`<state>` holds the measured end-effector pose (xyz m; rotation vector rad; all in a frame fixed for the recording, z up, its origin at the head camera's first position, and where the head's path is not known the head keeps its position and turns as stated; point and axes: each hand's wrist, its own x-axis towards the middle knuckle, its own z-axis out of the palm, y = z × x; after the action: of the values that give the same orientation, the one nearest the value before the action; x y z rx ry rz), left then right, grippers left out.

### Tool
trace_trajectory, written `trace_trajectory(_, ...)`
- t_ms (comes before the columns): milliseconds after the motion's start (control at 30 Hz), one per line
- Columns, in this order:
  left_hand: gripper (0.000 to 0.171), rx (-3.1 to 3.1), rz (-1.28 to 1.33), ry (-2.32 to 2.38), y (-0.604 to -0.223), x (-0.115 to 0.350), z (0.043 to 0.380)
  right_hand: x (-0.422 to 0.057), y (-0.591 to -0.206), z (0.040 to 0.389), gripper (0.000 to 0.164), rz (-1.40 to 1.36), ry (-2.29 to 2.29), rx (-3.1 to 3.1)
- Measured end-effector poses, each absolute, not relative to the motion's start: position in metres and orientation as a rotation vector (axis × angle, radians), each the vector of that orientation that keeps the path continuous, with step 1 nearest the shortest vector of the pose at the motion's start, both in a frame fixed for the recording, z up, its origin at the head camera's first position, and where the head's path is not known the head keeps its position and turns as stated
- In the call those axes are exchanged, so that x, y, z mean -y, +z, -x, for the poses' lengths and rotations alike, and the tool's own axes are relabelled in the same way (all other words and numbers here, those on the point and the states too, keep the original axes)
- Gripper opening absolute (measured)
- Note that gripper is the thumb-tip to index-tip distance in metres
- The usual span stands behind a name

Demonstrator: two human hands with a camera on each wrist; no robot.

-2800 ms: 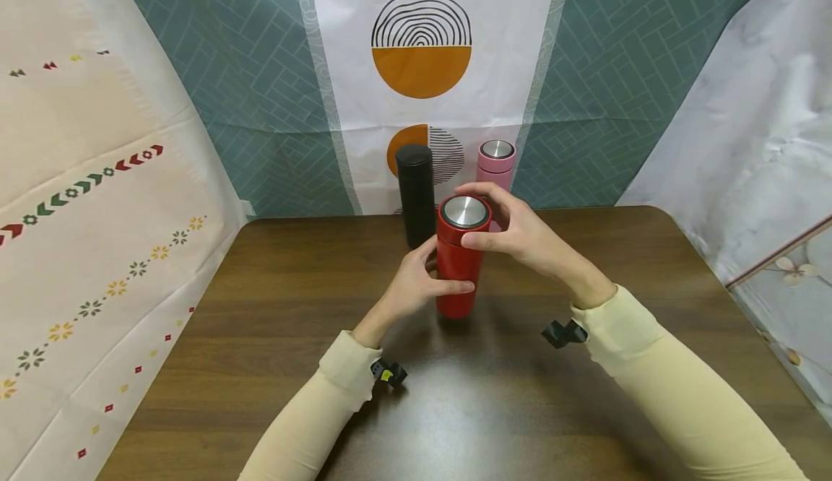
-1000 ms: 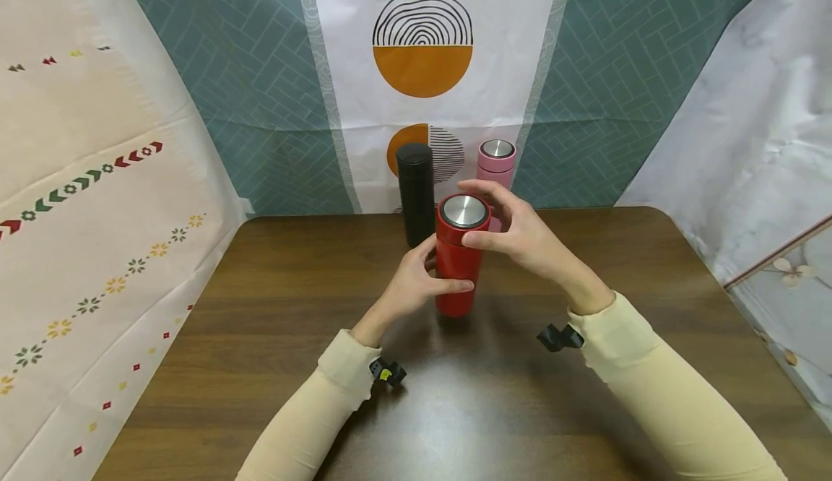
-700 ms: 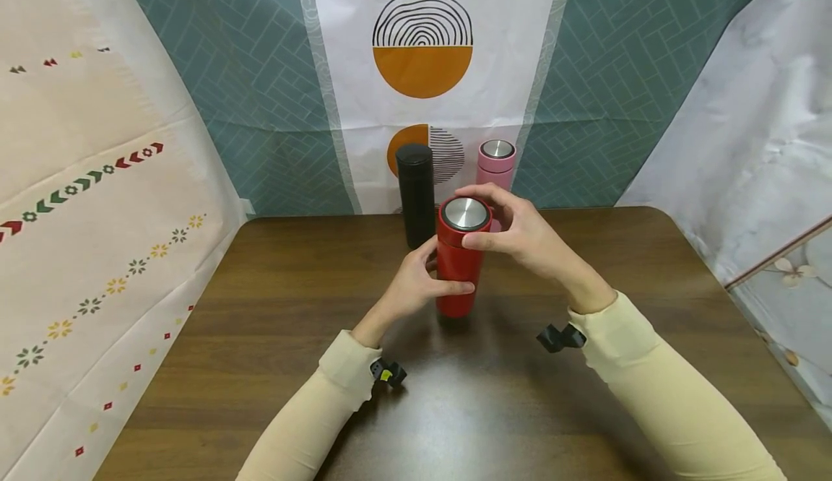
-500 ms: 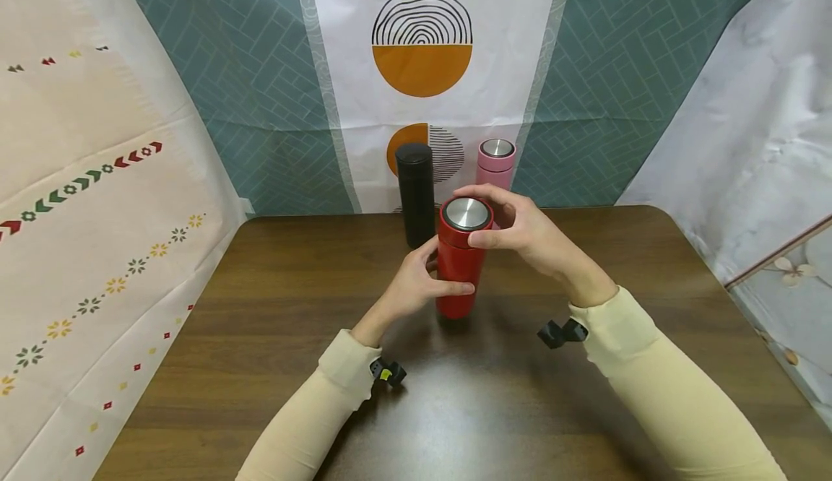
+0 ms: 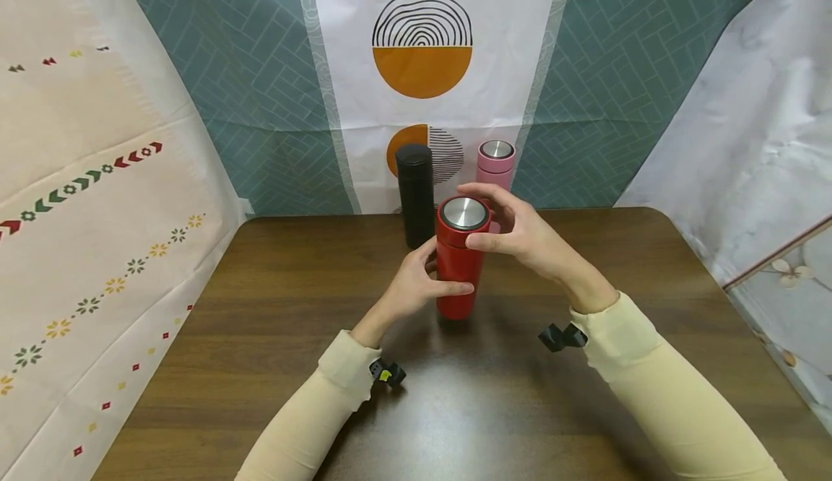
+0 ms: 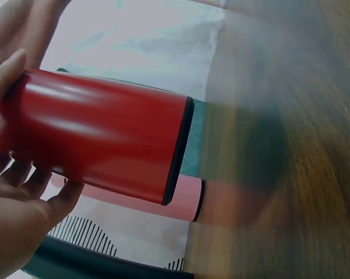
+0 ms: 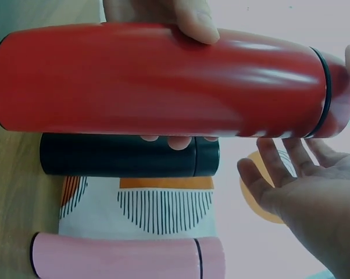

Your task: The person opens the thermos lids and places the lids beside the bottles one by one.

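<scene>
Hands point(image 5: 416, 286) over dark wooden table point(image 5: 273, 300)

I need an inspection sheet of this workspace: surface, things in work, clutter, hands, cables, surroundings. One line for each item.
Surface: dark brown wooden table, some glare near the front edge.
Things in work: red flask stands upright on the table, its red lid with a steel top on it.
Clutter: black flask and pink flask stand upright behind the red one, by the back edge.
Hands: left hand holds the red flask's body; right hand has its fingers around the lid, how tight the grip is cannot be told.
Cables: nothing seen.
Surroundings: patterned cloth backdrop behind the table, pale printed sheets at both sides.
</scene>
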<state>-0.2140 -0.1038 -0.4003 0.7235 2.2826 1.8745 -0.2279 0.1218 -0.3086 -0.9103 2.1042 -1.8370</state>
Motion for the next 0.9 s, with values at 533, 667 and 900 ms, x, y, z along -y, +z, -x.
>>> trace_trajectory(533, 0.067, -2.275, -0.752, 1.873, -0.4021, 0.1035, 0.2145, -0.1244, -0.3056, 0.2296, 0.058, 0.883, -1.828, -2.061)
trace_trajectory(667, 0.068, -2.270, -0.754, 1.870, -0.4015, 0.1032, 0.2144, -0.1272, -0.3054, 0.2335, 0.057, 0.927, -1.797, -2.046)
trace_trajectory(900, 0.069, -2.261, -0.764, 1.878, -0.4021, 0.1038, 0.2151, -0.1268, -0.3068, 0.2327, 0.063, 0.929, -1.815, -2.003)
